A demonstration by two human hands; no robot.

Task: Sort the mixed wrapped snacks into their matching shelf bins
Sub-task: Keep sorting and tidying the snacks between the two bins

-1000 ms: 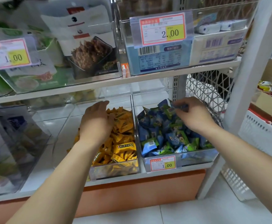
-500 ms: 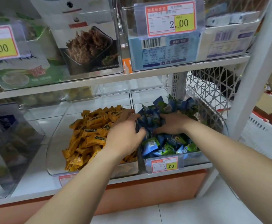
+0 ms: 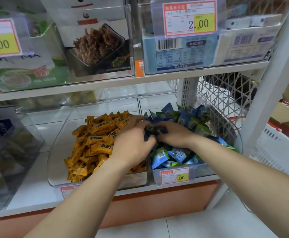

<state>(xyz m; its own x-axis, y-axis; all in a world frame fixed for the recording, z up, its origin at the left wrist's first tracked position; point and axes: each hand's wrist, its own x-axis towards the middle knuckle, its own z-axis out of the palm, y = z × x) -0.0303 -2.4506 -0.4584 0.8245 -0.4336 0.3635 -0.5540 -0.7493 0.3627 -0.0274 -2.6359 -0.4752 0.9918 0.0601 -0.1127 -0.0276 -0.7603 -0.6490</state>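
Both grips are clamped on one small bunch of dark blue packets [image 3: 155, 131]. The left hand [image 3: 131, 146] and the right hand [image 3: 174, 137] meet at the fingertips, fingers curled round the wrappers, just inside the right bin [image 3: 204, 170]. From that bunch the heap of blue and green snacks [image 3: 190, 121] spreads toward one and two o'clock, so I judge the packets are over their matching bin and need only a short drop. The yellow snacks [image 3: 95, 140] lie at nine o'clock in the left bin [image 3: 57, 152]. The left hand is the nearer one should a yellow bar need fetching, since its forearm crosses the divider between the bins. Those bars point every way, with no common long axis. Both bins are clear plastic, side by side on a white shelf [image 3: 33, 177], with a price tag [image 3: 174, 176] at six o'clock. Farther off, an upper shelf [image 3: 140, 79] sits close at twelve o'clock, which limits lift, and a wire basket [image 3: 223, 100] stands at two o'clock.
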